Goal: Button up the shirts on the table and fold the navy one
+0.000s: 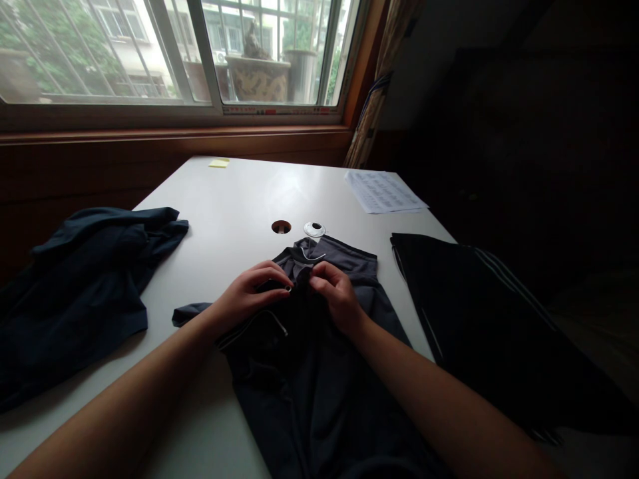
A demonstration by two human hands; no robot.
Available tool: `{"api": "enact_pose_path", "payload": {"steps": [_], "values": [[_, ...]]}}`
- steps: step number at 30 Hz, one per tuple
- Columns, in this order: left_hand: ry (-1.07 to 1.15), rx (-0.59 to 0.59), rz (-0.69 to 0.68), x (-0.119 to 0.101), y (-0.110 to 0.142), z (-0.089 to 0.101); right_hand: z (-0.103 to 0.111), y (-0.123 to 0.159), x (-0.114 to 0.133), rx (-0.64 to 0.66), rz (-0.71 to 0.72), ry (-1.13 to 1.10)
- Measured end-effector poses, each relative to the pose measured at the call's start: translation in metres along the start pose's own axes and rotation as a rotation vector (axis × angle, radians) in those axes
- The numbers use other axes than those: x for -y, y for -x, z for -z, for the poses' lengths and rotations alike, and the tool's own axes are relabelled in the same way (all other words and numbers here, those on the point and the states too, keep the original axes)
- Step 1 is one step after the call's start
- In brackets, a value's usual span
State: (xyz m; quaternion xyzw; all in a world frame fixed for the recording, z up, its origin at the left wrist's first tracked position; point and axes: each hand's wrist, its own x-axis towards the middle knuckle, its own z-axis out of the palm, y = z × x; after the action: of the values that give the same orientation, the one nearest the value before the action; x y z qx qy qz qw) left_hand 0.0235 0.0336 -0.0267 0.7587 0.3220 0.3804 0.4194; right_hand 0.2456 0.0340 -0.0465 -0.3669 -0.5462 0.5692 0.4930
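A dark navy garment point(319, 372) with thin white trim lies in front of me on the white table, its upper edge bunched up between my hands. My left hand point(254, 287) is closed on the cloth from the left, thumb and fingers close together. By its fingertips a small round light-rimmed piece, like a button point(288, 289), shows against the dark fabric. From the right, my right hand point(335, 289) pinches a dark fold of the same garment, its fingers curled. The two hands are a short gap apart. What lies under the fingers is hidden.
Another dark blue garment point(100, 266) lies crumpled at the left. Dark striped clothing point(479, 313) is folded at the right. Farther back are a cable hole point(281, 227), its round cover point(314, 229), printed sheets point(384, 192) and a yellow note point(218, 162), below a window point(214, 110).
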Motion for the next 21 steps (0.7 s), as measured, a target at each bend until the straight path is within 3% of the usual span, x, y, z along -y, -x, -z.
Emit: {"api": "enact_pose_path", "payload": {"steps": [10, 16, 21], "values": [[0.048, -0.009, 0.017, -0.0039, 0.0001, 0.0002, 0.0001, 0.0013, 0.0011, 0.019, 0.019, 0.06], [0.137, -0.079, 0.099, -0.0011, 0.003, -0.0041, -0.0034, 0.0013, 0.0013, 0.076, 0.159, 0.308], [0.031, -0.022, 0.046, 0.0029, 0.0036, -0.0057, -0.0056, 0.0001, 0.0031, 0.064, 0.257, 0.439]]}}
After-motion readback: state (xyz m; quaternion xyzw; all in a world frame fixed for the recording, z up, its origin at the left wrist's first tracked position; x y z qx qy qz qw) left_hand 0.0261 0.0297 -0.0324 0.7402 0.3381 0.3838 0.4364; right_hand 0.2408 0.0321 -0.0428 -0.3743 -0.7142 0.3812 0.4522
